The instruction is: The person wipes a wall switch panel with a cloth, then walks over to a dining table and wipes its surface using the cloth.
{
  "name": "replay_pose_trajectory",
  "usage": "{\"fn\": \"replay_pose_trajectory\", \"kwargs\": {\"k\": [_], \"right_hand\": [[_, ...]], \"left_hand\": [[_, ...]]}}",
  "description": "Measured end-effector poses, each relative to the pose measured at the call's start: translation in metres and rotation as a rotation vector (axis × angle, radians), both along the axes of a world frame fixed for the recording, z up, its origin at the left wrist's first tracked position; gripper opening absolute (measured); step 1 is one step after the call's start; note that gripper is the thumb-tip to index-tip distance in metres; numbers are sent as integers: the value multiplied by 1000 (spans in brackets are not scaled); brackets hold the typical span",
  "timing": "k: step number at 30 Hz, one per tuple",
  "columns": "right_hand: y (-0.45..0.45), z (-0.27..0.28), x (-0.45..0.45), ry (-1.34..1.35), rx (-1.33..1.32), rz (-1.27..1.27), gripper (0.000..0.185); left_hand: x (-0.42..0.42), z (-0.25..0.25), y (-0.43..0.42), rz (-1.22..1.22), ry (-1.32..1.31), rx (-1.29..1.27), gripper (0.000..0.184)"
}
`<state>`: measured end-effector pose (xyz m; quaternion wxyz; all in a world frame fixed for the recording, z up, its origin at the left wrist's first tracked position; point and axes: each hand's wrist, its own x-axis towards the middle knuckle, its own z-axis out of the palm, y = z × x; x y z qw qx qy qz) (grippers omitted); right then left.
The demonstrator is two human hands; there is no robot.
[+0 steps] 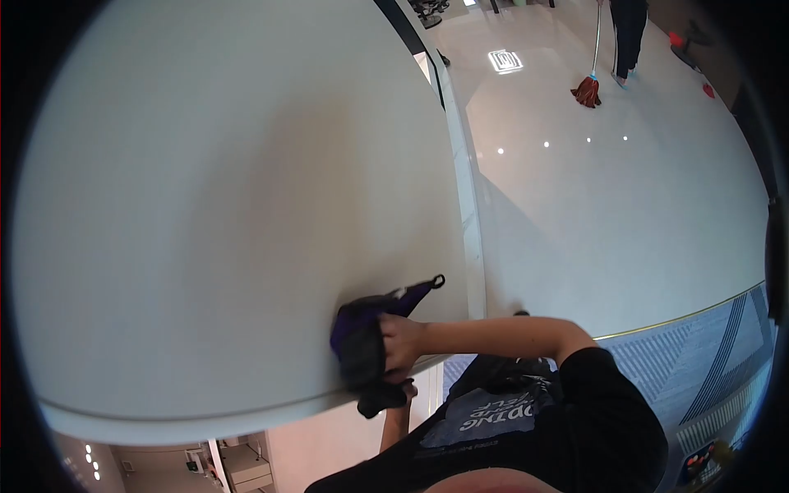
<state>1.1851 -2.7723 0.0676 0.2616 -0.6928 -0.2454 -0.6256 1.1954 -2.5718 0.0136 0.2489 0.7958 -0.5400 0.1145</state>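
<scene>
A dark purple and black object (362, 353) rests at the near edge of the white tabletop (246, 271). It looks soft, like a folded fabric item, but its exact kind is unclear. One pointed end carries a small black ring, and a rounded black end (380, 401) sticks out past the table edge. From above, my right hand (401, 341) grips its side with bent fingers. Lower down, my left hand (407, 392) is closed at the rounded black end, partly hidden behind it and my body.
Beyond the table's right edge lies a glossy pale floor (575, 222). Another person (629, 37) stands far off beside a reddish-brown mop (587, 90). Grey-blue patterned carpet (674, 361) is at the right. Drawers (246, 468) show beyond the table's lower edge.
</scene>
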Motion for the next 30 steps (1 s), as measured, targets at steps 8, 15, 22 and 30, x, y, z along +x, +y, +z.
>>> {"fn": "replay_pose_trajectory", "kwargs": {"k": [8,15,22,30], "right_hand": [[36,-42,34,-226,-288,671,28],[4,-27,-2,480,-494,1457,24],[-87,-13,-2,316,-404,1128,18],[-334,45,68,390,-162,478,34]], "left_hand": [[-17,-18,-27,385,-49,-98,57],[-46,-32,-66,803,-80,-214,57],[-86,-34,-154,1095,-71,-266,57],[7,25,-363,1096,-163,-300,57]]}}
